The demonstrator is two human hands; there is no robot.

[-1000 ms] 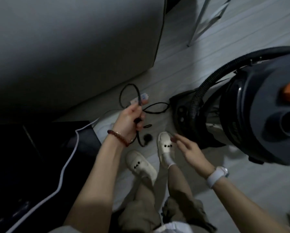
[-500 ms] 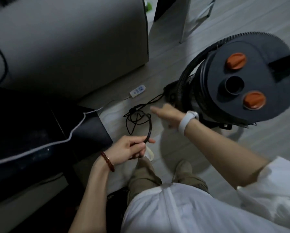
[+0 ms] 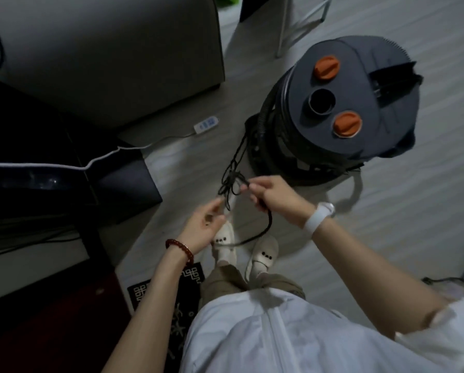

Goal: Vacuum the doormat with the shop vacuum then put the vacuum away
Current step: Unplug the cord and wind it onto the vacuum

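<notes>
Head view. My right hand [image 3: 275, 199] closed around thin black power cord [image 3: 269, 224], pinching loose tangle of loops just beyond fingertips; slack hangs below hand toward my white shoes [image 3: 224, 242]. My left hand [image 3: 205, 224] half-open beside tangle, fingers curled loosely near strand; firm hold cannot be confirmed. Cord runs from tangle to dark grey drum-shaped shop vacuum [image 3: 359, 103] with orange knobs, standing beyond right hand. Judgement: coiling cord for storage. Patterned dark doormat [image 3: 177, 297] lies under left forearm, partly hidden.
</notes>
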